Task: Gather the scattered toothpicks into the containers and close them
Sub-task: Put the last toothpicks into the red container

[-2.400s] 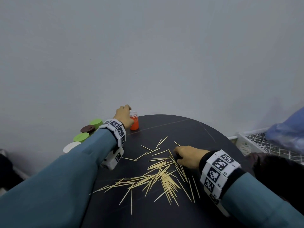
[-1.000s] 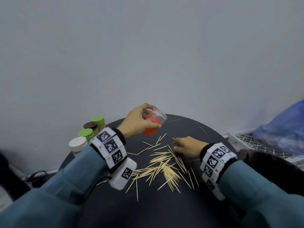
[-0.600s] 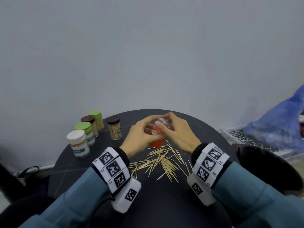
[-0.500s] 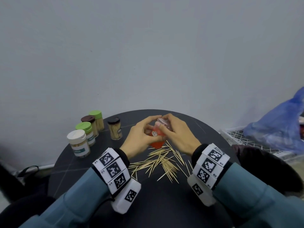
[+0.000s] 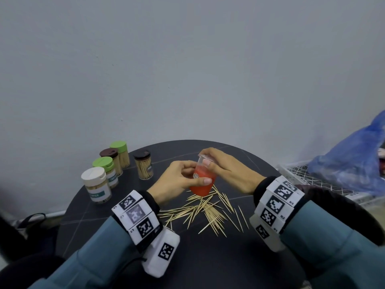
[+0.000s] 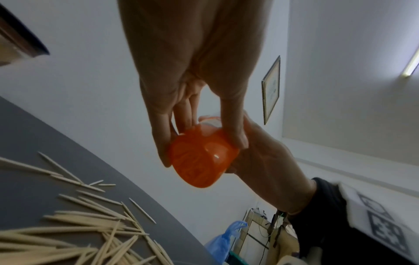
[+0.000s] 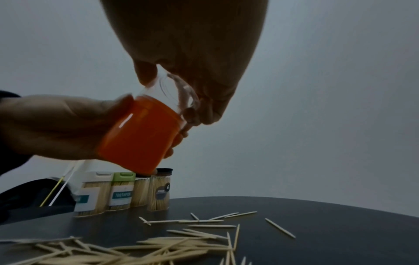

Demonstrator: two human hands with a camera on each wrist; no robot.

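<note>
Your right hand has joined the left hand gripping the jar; its fingers pinch the clear lid. Light, slick plastic: hold the orange body.

blue plastic bag on white wire basket; framed picture

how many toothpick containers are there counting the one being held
6. Five stand capped at the table's left rear: white-lidded, two green-lidded, brown-lidded, black-lidded. The orange container is held tilted in both hands.

five jars crowd the table's far left; near edge seems open.
</note>
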